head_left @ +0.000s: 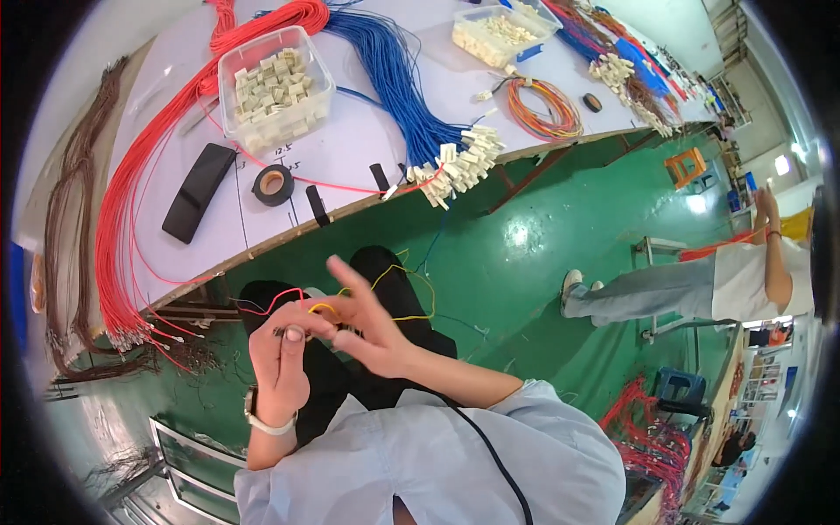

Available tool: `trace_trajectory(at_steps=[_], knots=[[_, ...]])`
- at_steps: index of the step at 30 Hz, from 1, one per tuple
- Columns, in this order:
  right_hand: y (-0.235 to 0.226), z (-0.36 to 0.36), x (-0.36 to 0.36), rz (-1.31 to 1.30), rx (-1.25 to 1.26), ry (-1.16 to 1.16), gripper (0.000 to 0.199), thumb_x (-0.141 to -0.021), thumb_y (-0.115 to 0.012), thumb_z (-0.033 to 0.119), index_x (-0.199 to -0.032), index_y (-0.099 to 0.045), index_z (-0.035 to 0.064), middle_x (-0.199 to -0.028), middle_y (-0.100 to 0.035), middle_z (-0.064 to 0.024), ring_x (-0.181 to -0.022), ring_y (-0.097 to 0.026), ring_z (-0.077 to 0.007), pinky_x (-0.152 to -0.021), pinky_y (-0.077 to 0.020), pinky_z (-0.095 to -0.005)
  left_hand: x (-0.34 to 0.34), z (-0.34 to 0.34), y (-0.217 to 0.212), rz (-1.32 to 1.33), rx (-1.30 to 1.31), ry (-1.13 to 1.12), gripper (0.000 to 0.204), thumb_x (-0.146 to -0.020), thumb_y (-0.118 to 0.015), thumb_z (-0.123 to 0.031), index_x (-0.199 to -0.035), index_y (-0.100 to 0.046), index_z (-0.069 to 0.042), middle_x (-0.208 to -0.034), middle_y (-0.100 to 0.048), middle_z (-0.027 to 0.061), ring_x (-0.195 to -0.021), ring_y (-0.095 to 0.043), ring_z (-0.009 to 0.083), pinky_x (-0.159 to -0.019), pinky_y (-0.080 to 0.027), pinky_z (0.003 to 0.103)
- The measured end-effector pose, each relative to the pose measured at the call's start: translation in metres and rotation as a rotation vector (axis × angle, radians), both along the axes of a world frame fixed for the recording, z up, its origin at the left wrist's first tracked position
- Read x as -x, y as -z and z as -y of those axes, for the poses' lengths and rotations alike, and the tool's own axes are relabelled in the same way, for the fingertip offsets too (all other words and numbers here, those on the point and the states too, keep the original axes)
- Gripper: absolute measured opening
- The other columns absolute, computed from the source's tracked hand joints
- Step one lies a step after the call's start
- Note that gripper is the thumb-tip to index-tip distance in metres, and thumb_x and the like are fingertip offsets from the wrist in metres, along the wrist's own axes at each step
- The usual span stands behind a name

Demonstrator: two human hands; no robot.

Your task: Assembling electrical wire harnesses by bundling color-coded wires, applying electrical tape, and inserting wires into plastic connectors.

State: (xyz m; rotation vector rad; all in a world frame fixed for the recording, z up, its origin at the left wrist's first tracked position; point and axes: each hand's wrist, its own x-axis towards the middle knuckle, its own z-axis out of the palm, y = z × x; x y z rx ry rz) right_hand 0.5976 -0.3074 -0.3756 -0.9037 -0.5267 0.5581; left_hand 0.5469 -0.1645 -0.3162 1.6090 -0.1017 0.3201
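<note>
My left hand [278, 350], with a white watch band on the wrist, is above my lap. Its thumb and bent fingers are pinched on thin wires. A red wire [262, 311] sticks out on the left side of that hand. From the same spot a yellow wire [432, 297] loops behind my right hand and out to the right. My right hand [374, 331] is against the left one, index finger stretched upward and thumb apart. The wire ends between the left fingers are hidden.
On the white table lie red wires [122, 192], blue wires [385, 79] ending in white connectors [455, 166], a connector box [229, 109], black tape [259, 194] and a black phone-like slab [199, 192]. A coiled multicoloured harness [516, 114] lies farther right. Another person [735, 280] stands at right.
</note>
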Motion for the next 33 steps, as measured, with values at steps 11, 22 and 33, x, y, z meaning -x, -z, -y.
trace_trajectory(at_steps=[11,22,33], knots=[[-0.003,0.015,-0.029,0.222,0.431,0.134,0.008,-0.092,-0.053,0.009,-0.090,-0.055,0.0011,-0.078,-0.053,-0.0117,-0.073,-0.053,-0.0279,-0.068,-0.0456,-0.0383,-0.015,-0.016,0.005,-0.229,0.358,0.074,0.037,-0.097,-0.051,-0.018,-0.125,-0.047,0.006,-0.070,-0.035,-0.0058,-0.056,-0.029,0.0027,-0.049,-0.023,0.019],[-0.172,0.351,-0.416,1.349,1.215,2.189,0.025,-0.092,-0.050,0.020,-0.077,-0.064,0.0051,-0.064,-0.059,-0.0099,-0.066,-0.059,-0.0274,-0.063,-0.0467,-0.0404,-0.018,-0.071,0.041,-0.300,0.440,-0.067,0.017,-0.093,-0.054,-0.013,-0.097,-0.054,0.004,-0.066,-0.040,-0.0031,-0.044,-0.030,0.0025,-0.040,-0.022,0.020],[-0.156,0.280,-0.637,0.591,1.507,1.556,0.031,-0.076,-0.068,0.038,-0.081,-0.074,0.0078,-0.083,-0.069,-0.0203,-0.084,-0.068,-0.0341,-0.079,-0.0522,-0.0424,-0.145,-0.003,0.007,-0.479,0.321,0.324,0.041,-0.102,-0.037,-0.021,-0.097,-0.065,0.008,-0.058,-0.040,-0.0029,-0.053,-0.031,0.0055,-0.051,-0.025,0.023]])
